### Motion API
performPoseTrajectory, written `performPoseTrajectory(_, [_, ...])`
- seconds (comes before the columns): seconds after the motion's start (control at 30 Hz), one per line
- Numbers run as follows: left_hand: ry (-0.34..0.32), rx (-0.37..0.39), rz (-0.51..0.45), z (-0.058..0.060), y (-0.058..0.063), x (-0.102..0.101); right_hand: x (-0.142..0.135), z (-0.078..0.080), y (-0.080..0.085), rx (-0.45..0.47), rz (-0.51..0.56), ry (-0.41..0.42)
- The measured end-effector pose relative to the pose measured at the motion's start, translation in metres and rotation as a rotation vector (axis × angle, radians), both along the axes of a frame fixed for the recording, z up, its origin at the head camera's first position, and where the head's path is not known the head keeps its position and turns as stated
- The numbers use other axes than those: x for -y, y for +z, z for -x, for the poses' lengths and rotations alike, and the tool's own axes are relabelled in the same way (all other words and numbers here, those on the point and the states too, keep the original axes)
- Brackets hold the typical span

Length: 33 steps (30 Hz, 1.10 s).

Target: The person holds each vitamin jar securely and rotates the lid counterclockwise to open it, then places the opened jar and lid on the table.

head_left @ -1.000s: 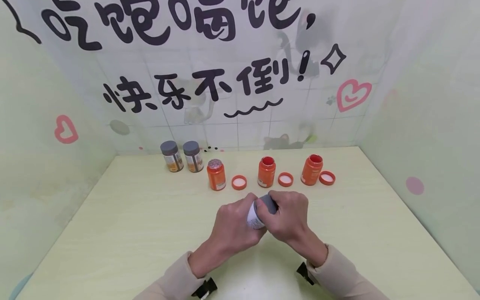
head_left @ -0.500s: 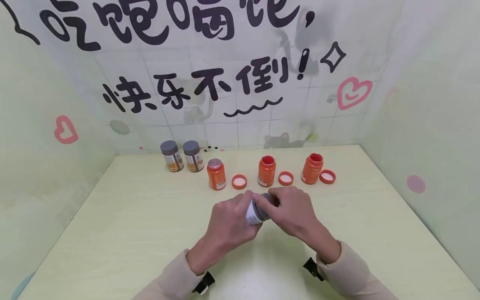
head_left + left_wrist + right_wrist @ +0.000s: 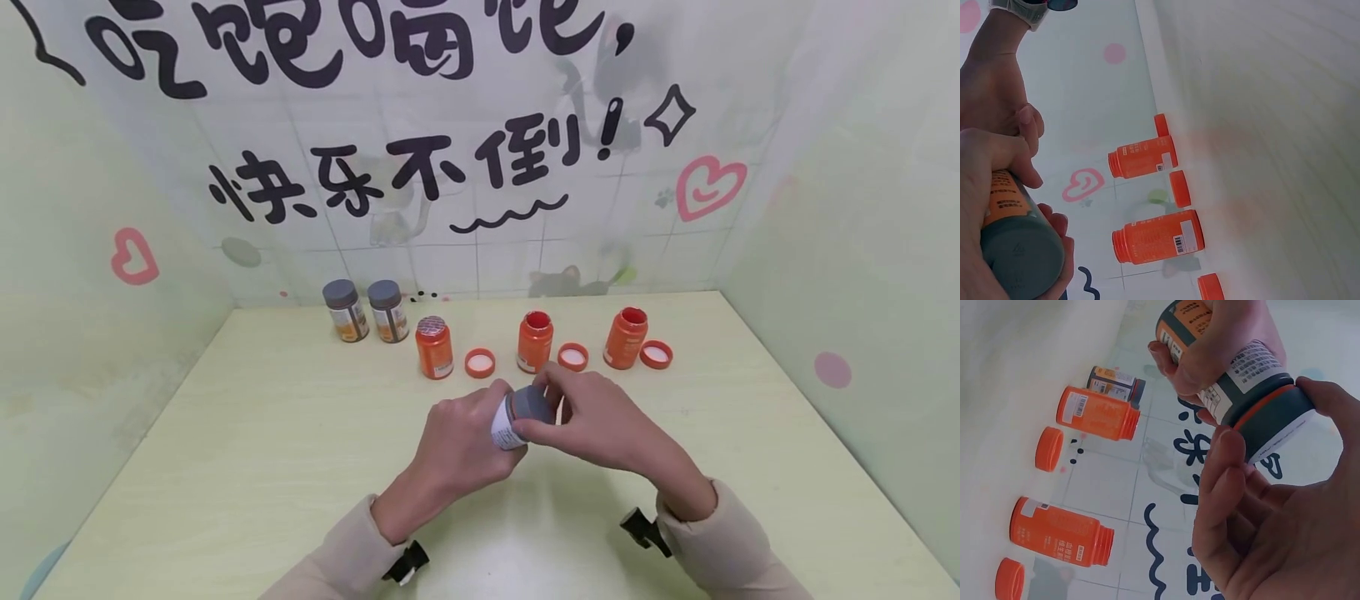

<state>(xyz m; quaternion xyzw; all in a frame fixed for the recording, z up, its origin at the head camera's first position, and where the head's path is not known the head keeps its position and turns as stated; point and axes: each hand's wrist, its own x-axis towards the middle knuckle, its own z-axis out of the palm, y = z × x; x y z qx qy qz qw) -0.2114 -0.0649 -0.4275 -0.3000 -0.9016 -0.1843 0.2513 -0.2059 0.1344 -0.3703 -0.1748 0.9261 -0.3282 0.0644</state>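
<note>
My left hand grips a dark grey bottle with a white and orange label, tilted to the right above the table. Its grey cap faces my right hand, whose thumb and fingertips pinch the cap's rim. An orange-red band shows between cap and bottle in the right wrist view. In the left wrist view the bottle's base points toward the camera. Behind the hands, an open orange bottle stands close to my right fingers, with an orange cap lying beside it.
Two capped grey bottles stand at the back left. An orange bottle with a foil-like top and an open orange bottle stand in the row, with upturned caps beside them. A printed wall borders the table.
My right hand has loosened from a full grasp over the cap to a fingertip pinch, its wrist swinging right. My left hand has stayed nearly still, holding the bottle.
</note>
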Motion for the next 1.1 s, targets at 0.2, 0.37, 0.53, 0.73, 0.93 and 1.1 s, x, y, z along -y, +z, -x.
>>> performPoseTrajectory(0.2, [-0.017, 0.009, -0.017, 0.0, 0.0, 0.0, -0.004, 0.001, 0.002, 0.087, 0.047, 0.033])
performPoseTrajectory(0.37, [-0.018, -0.011, -0.007, 0.0, 0.001, 0.0, 0.001, 0.002, 0.001, 0.096, -0.008, -0.066])
performPoseTrajectory(0.53, [-0.015, -0.01, 0.006, 0.0, 0.002, -0.001, 0.003, 0.004, 0.0, 0.078, -0.028, -0.082])
performPoseTrajectory(0.73, [-0.016, 0.035, -0.005, 0.0, 0.002, -0.001, -0.004, 0.004, 0.0, 0.068, 0.018, 0.011])
performPoseTrajectory(0.93, [-0.021, 0.061, -0.018, -0.001, 0.001, -0.001, -0.012, 0.002, 0.004, 0.046, 0.049, 0.093])
performPoseTrajectory(1.1, [-0.022, 0.056, -0.015, -0.002, 0.001, -0.001, -0.008, 0.002, 0.004, 0.069, 0.037, 0.015])
